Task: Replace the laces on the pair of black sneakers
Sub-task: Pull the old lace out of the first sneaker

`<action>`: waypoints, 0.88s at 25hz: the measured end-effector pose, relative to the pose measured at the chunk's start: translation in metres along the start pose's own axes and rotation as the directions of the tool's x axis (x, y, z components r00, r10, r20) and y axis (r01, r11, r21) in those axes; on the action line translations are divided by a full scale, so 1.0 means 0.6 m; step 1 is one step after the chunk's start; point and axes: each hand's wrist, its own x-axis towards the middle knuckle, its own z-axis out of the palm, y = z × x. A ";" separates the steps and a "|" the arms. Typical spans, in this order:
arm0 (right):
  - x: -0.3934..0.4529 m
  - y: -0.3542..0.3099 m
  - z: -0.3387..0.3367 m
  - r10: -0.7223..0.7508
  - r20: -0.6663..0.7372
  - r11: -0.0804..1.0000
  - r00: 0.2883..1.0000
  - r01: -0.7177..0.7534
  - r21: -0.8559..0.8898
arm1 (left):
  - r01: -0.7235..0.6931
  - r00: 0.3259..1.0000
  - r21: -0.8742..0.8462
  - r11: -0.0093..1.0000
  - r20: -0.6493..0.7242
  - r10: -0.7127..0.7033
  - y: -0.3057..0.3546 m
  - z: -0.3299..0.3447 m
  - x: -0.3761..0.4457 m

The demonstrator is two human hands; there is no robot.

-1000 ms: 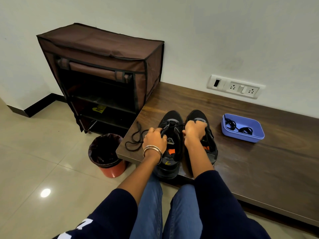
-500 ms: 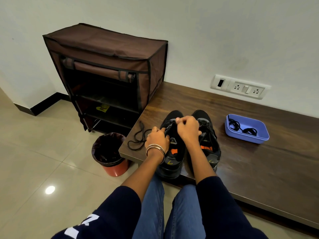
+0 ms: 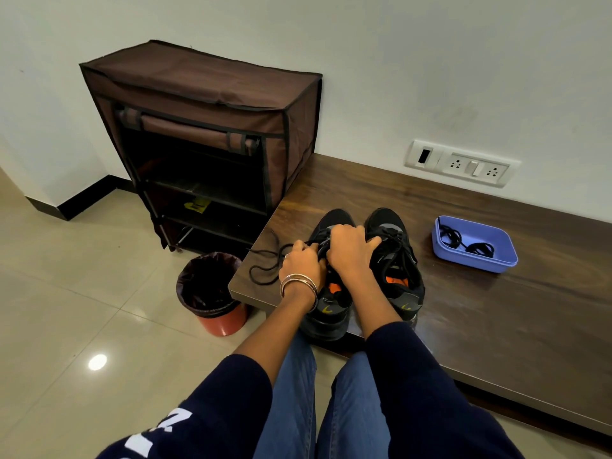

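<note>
Right hand (image 3: 351, 250) shifted left since half second ago, now pressed against left hand (image 3: 303, 265), both over left sneaker (image 3: 326, 306). Fingers of both curled, gripping black lace (image 3: 265, 263) at its tongue. Lace tail trails left of hands on table (image 3: 496, 309). Right sneaker (image 3: 395, 260) just right of hands; blue tray (image 3: 477, 258) farther right.

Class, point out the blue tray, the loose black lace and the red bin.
blue tray (image 3: 477, 265), head view, front wall.
loose black lace (image 3: 265, 260), head view, loop on the bench.
red bin (image 3: 228, 321), head view, outer side.
</note>
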 end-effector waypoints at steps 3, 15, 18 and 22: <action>0.002 0.010 0.017 -0.001 -0.182 0.997 0.983 0.014 0.071 | 0.001 1.000 -0.003 1.000 -0.005 -0.001 0.001 -0.002 -0.001; 0.000 0.032 -0.063 0.329 -0.339 0.900 0.881 -0.184 0.395 | 0.004 1.000 -0.027 1.000 -0.006 -0.004 0.002 0.001 0.000; 0.006 0.016 -0.017 0.084 -0.068 0.987 0.994 -0.074 0.140 | -0.005 1.000 -0.013 1.000 -0.004 0.005 0.002 0.000 0.000; 0.009 0.026 0.036 0.031 -0.097 0.999 0.995 -0.027 0.042 | -0.008 1.000 -0.019 1.000 -0.018 0.007 0.003 -0.001 -0.001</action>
